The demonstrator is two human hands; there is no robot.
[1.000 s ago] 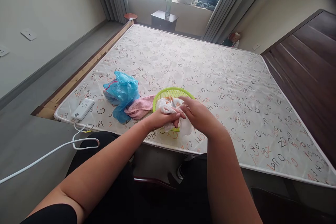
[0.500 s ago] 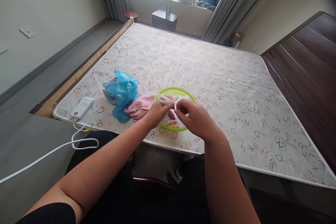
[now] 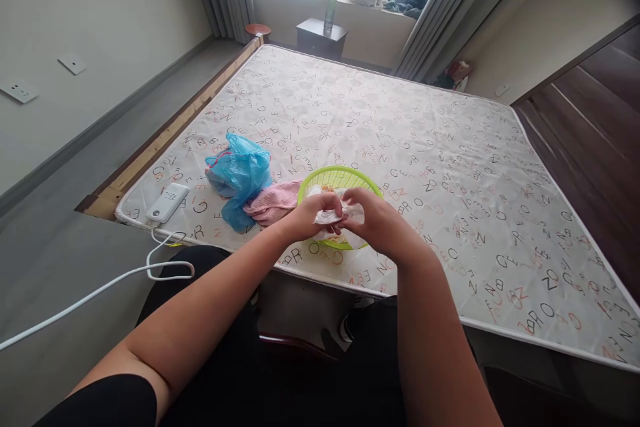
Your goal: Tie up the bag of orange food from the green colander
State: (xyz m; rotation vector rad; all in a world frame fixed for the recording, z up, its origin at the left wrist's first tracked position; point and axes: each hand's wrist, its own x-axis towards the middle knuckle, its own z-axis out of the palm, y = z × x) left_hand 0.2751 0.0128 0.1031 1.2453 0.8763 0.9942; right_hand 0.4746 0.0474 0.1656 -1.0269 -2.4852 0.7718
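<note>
Blue plastic bag (image 3: 240, 177) touching pink cloth (image 3: 275, 201) on letter-print mattress (image 3: 450, 167); white power bank (image 3: 167, 203) at corner, cable (image 3: 100, 288) trailing; bottle (image 3: 331, 7) on nightstand (image 3: 321, 37)

Our left hand (image 3: 313, 213) and right hand (image 3: 373, 217) meet in front of us, forearms extended, fingers (image 3: 334, 203) curled and pinching.
</note>
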